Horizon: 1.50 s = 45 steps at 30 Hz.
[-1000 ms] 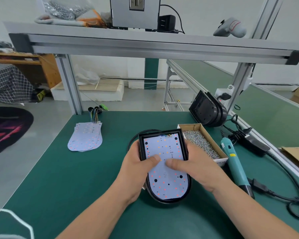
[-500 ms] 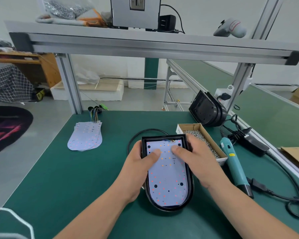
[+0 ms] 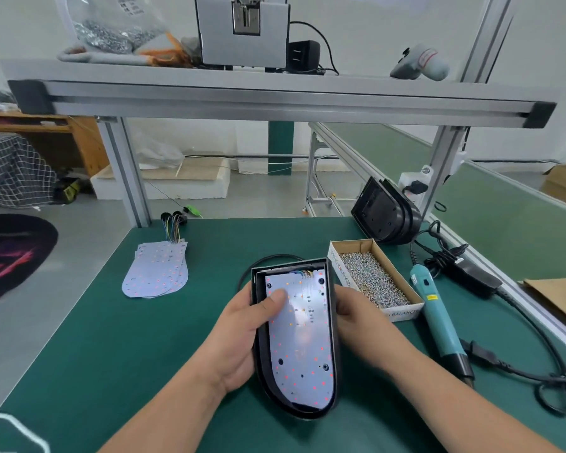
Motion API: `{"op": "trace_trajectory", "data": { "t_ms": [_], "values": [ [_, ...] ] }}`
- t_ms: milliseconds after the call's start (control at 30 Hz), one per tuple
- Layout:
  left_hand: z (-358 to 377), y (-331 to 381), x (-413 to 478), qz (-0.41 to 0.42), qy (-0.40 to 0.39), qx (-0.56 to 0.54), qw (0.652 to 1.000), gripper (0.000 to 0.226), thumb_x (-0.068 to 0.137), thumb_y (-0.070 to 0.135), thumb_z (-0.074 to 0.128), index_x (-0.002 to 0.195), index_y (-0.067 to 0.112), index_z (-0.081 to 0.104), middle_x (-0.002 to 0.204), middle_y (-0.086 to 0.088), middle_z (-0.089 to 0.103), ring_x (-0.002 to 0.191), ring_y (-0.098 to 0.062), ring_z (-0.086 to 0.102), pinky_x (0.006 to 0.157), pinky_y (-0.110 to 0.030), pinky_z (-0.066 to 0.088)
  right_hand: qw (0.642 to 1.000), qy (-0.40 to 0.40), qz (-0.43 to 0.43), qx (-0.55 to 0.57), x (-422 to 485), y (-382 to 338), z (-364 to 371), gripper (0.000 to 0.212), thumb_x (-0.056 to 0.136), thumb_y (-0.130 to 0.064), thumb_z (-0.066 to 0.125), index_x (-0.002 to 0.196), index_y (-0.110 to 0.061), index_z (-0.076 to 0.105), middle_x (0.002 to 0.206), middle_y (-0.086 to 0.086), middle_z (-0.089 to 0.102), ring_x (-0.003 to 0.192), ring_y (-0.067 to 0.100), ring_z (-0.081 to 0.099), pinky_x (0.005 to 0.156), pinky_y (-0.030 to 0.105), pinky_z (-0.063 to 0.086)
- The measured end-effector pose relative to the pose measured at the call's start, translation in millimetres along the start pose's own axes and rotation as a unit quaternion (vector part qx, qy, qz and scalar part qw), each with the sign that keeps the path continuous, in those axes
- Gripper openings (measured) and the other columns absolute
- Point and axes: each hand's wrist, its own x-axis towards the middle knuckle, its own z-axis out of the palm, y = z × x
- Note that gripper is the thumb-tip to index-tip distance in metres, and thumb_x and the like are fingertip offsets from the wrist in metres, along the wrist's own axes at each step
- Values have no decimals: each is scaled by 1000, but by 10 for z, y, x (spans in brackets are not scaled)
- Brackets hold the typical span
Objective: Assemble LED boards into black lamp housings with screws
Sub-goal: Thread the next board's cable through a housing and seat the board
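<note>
A black lamp housing (image 3: 335, 371) lies on the green mat in front of me, with a white LED board (image 3: 303, 348) seated inside it. My left hand (image 3: 242, 331) grips the housing's left wall, its thumb pressing on the board's upper left. My right hand (image 3: 356, 315) holds the right wall from outside; its fingers are hidden behind the housing. A cardboard box of screws (image 3: 373, 279) sits just right of the housing. A teal electric screwdriver (image 3: 435, 318) lies beyond the box.
A stack of spare LED boards (image 3: 157, 269) with wire tails lies at the left back of the mat. A second black housing (image 3: 386, 214) leans at the back right. Black cables (image 3: 536, 371) trail along the right side. An aluminium shelf (image 3: 275, 99) spans overhead.
My right thumb has left the board and the right hand now holds the housing's outer right side. The housing is tilted up on its right side. My left thumb stays on the board.
</note>
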Motion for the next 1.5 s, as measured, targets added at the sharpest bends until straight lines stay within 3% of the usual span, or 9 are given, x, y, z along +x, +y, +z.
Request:
{"op": "trace_trajectory", "data": {
  "t_ms": [167,300,467,667,867,1033,1167,1300,1500],
  "values": [
    [13,-2,-15,15,-7,-33,999,52,95,21,70,141,1,58,139,-29,65,121,-45,67,98,-57,57,983,83,-28,-163,42,12,-4,36,91,-19,62,78,-52,62,78,-18,71,71,-4,58,68,35,54],
    [28,28,-35,8,-9,-65,998,54,93,25,73,140,2,60,137,-27,67,115,-39,72,90,-49,60,971,98,-53,-209,83,-2,17,14,97,-19,66,91,-31,61,96,-7,62,92,14,63,81,43,55],
    [-12,69,-67,-12,-4,-50,999,54,95,33,70,134,-4,65,136,-32,65,121,-47,67,100,-58,56,998,21,17,55,19,57,-13,24,105,-2,59,125,-14,59,116,21,70,102,43,71,89,57,59],
    [-27,93,-71,-19,4,-92,996,54,97,35,70,139,1,63,141,-25,65,127,-42,66,98,-53,59,988,117,-13,97,33,111,-27,6,100,-2,68,101,-8,68,85,18,73,70,24,65,66,37,54],
    [-25,133,-86,-29,-42,-93,994,48,98,35,68,136,5,68,142,-25,65,125,-40,68,95,-50,59,978,134,-8,159,30,113,-66,12,95,1,74,94,-1,62,75,21,68,63,29,63,62,43,53],
    [-75,120,-56,-32,-86,-83,992,52,112,34,50,147,-4,55,152,-31,53,137,-44,58,108,-51,51,987,71,-58,134,-31,60,-173,1,102,2,63,102,4,63,84,3,75,75,17,72,71,25,56],
    [-96,125,-58,-34,-96,-107,989,53,108,36,56,143,-3,59,148,-29,58,131,-42,63,101,-49,56,997,45,-63,14,-41,35,-173,6,106,-3,58,105,-4,64,91,-5,77,81,14,74,78,24,56],
    [-72,130,-62,-25,-94,-114,989,48,108,35,54,140,1,63,143,-22,64,125,-36,68,98,-47,58,996,78,-43,-22,2,39,-100,15,103,-4,65,92,-14,64,72,1,73,65,24,68,66,27,54],
    [-79,116,-43,-17,-80,-116,990,60,98,44,73,144,8,63,151,-18,60,139,-39,58,99,-47,56,983,165,-59,-54,21,49,-87,24,98,-14,73,88,-32,61,61,-1,66,52,9,60,55,23,46]
  ]
}}
